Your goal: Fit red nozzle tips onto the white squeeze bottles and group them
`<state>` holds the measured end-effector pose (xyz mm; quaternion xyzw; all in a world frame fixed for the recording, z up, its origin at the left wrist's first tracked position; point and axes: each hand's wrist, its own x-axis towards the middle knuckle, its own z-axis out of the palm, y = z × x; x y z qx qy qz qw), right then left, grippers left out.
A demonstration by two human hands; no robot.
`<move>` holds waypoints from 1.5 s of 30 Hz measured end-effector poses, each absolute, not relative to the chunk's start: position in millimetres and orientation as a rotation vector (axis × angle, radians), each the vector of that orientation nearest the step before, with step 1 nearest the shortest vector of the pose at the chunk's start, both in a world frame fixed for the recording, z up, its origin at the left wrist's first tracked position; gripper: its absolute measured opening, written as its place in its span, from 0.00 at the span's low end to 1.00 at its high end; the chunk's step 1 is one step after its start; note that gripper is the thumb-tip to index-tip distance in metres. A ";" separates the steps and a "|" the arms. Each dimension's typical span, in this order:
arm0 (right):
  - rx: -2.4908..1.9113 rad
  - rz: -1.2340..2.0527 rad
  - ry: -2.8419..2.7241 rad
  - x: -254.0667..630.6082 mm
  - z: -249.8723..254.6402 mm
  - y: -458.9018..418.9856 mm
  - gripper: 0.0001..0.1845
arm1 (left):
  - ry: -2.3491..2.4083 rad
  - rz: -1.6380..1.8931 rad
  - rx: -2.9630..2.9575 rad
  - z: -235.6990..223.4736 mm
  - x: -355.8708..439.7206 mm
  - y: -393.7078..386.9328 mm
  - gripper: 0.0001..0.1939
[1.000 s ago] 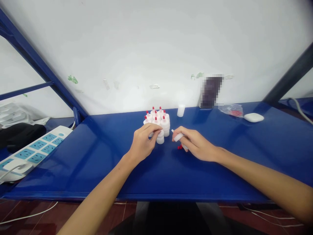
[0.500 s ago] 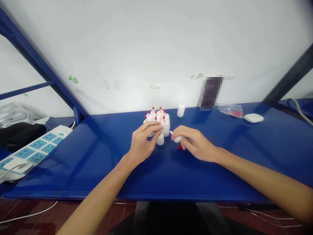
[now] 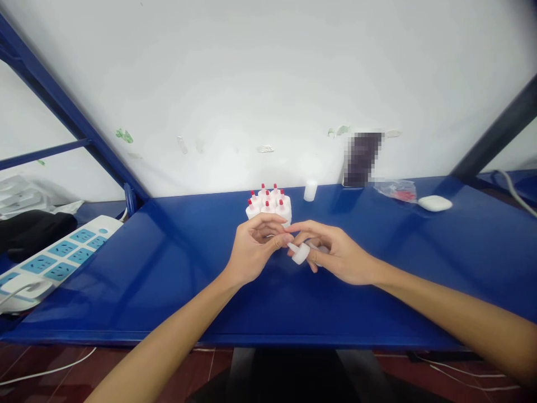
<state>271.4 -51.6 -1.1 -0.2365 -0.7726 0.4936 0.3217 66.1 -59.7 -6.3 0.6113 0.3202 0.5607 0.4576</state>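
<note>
Both my hands meet above the blue table (image 3: 168,268). My right hand (image 3: 338,254) is closed on a white nozzle cap (image 3: 298,253), its tip pointing left toward my other hand. My left hand (image 3: 254,249) is curled, fingertips pinched right beside the cap's tip. It seems to grip a small white bottle (image 3: 269,237), of which only a sliver shows between the fingers. Just behind the hands stands a tight cluster of several small white bottles with red tips (image 3: 271,204).
A lone white cylinder (image 3: 310,190) stands near the wall. A clear bag with red pieces (image 3: 398,190) and a white oval case (image 3: 435,202) lie at the back right. A white power strip (image 3: 54,252) lies at the left, with a dark bundle (image 3: 29,232) behind it.
Both hands lifted off the table and came together nearer to me. The capless bottle left its spot by the cluster with my left hand. The nozzle cap turned in my right hand.
</note>
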 end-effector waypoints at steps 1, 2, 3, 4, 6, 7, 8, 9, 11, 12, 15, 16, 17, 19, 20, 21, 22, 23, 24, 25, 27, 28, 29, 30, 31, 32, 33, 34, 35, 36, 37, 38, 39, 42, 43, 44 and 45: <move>-0.627 1.233 -2.070 271.4 -1.6 -51.8 0.20 | 0.786 1.362 1.480 -6.2 66.8 -60.1 0.17; -0.626 1.139 -2.118 271.5 -2.5 -52.0 0.21 | 0.782 1.346 1.454 -6.1 67.5 -60.6 0.18; -0.617 1.018 -2.170 271.7 -3.6 -52.0 0.22 | 0.775 1.332 1.430 -5.9 68.3 -61.0 0.18; -0.605 0.880 -2.225 272.1 -4.9 -51.7 0.24 | 0.770 1.319 1.409 -5.7 69.2 -61.4 0.19; -0.582 0.596 -2.328 273.4 -7.6 -50.5 0.29 | 0.772 1.301 1.371 -5.4 70.8 -62.4 0.21; -0.574 0.473 -2.367 274.2 -8.6 -49.5 0.31 | 0.776 1.299 1.354 -5.3 71.6 -62.8 0.22; -0.569 0.365 -2.396 275.0 -9.4 -48.4 0.32 | 0.777 1.298 1.342 -5.2 72.2 -63.3 0.23; -0.565 0.274 -2.411 275.8 -9.8 -47.1 0.32 | 0.776 1.296 1.334 -5.1 72.7 -63.6 0.23; -0.546 0.152 -2.423 277.1 -9.9 -44.8 0.28 | 0.763 1.271 1.339 -4.9 73.4 -64.4 0.24; -0.531 0.119 -2.425 277.6 -9.7 -43.9 0.26 | 0.759 1.248 1.346 -4.7 73.7 -64.9 0.23; -0.467 0.108 -2.422 277.7 -9.5 -42.9 0.21 | 0.771 1.174 1.356 -3.4 74.8 -67.3 0.23; -0.431 0.116 -2.408 277.2 -9.8 -43.1 0.20 | 0.775 1.149 1.361 -2.7 75.4 -68.5 0.22; -0.391 0.119 -2.385 276.6 -10.5 -43.7 0.19 | 0.782 1.127 1.371 -1.8 76.1 -70.0 0.21; -0.330 0.100 -2.316 275.1 -13.0 -45.3 0.17 | 0.802 1.091 1.418 0.2 77.7 -73.3 0.17; -0.325 0.081 -2.281 274.5 -14.6 -46.3 0.16 | 0.816 1.077 1.450 1.2 78.4 -75.0 0.16; -0.335 0.062 -2.255 274.1 -16.3 -47.3 0.15 | 0.833 1.068 1.480 2.0 79.1 -76.5 0.15; -0.359 0.046 -2.243 274.0 -18.0 -48.1 0.14 | 0.847 1.059 1.504 2.5 79.8 -77.9 0.15; -0.389 0.034 -2.242 274.1 -19.3 -48.9 0.12 | 0.857 1.048 1.519 2.7 80.4 -79.0 0.14; -0.418 0.024 -2.250 274.4 -20.3 -49.6 0.11 | 0.865 1.033 1.529 2.5 81.0 -79.7 0.14; -0.440 0.015 -2.260 274.9 -20.8 -50.1 0.10 | 0.869 1.015 1.532 2.0 81.5 -80.2 0.14; -0.462 -0.002 -2.273 275.9 -20.6 -50.6 0.09 | 0.865 0.973 1.524 0.7 82.3 -80.5 0.15; -0.462 -0.007 -2.277 276.2 -20.0 -50.5 0.09 | 0.859 0.953 1.514 0.0 82.5 -80.5 0.15; -0.452 -0.010 -2.279 276.3 -19.3 -50.2 0.09 | 0.851 0.934 1.502 -0.5 82.4 -80.3 0.16; -0.437 -0.014 -2.278 276.1 -18.4 -49.6 0.10 | 0.844 0.921 1.495 -0.8 82.0 -80.1 0.16; -0.420 -0.019 -2.272 275.7 -17.6 -48.7 0.11 | 0.838 0.917 1.494 -0.9 81.3 -79.8 0.15; -0.403 -0.022 -2.261 275.4 -16.7 -47.5 0.12 | 0.837 0.927 1.505 -0.7 80.2 -79.3 0.15; -0.394 -0.020 -2.244 275.2 -16.0 -46.0 0.14 | 0.843 0.962 1.529 -0.4 78.7 -78.8 0.14; -0.395 -0.012 -2.221 275.4 -15.2 -44.4 0.17 | 0.857 1.030 1.569 0.2 76.8 -78.0 0.14; -0.415 0.004 -2.197 276.2 -14.6 -42.6 0.19 | 0.880 1.131 1.623 0.8 74.6 -76.8 0.13; -0.451 0.026 -2.176 277.6 -14.0 -40.7 0.21 | 0.916 1.260 1.688 1.5 72.1 -75.3 0.13; -0.499 0.051 -2.160 279.6 -13.6 -38.8 0.22 | 0.963 1.396 1.760 2.2 69.3 -73.4 0.13; -0.554 0.076 -2.150 281.9 -13.3 -36.9 0.21 | 1.020 1.520 1.832 2.9 66.4 -71.1 0.13; -0.607 0.100 -2.146 284.5 -13.3 -35.1 0.20 | 1.080 1.620 1.894 3.3 63.5 -68.5 0.13; -0.708 0.171 -2.158 290.6 -14.2 -29.8 0.14 | 1.247 1.708 2.012 2.7 56.0 -60.2 0.12; -0.720 0.188 -2.165 291.5 -14.7 -28.3 0.13 | 1.294 1.696 2.047 1.7 54.3 -57.8 0.11; -0.728 0.199 -2.172 291.9 -15.1 -27.0 0.11 | 1.334 1.676 2.088 0.2 53.1 -55.7 0.11; -0.731 0.206 -2.178 291.7 -15.5 -25.9 0.10 | 1.369 1.652 2.138 -1.6 52.3 -54.1 0.10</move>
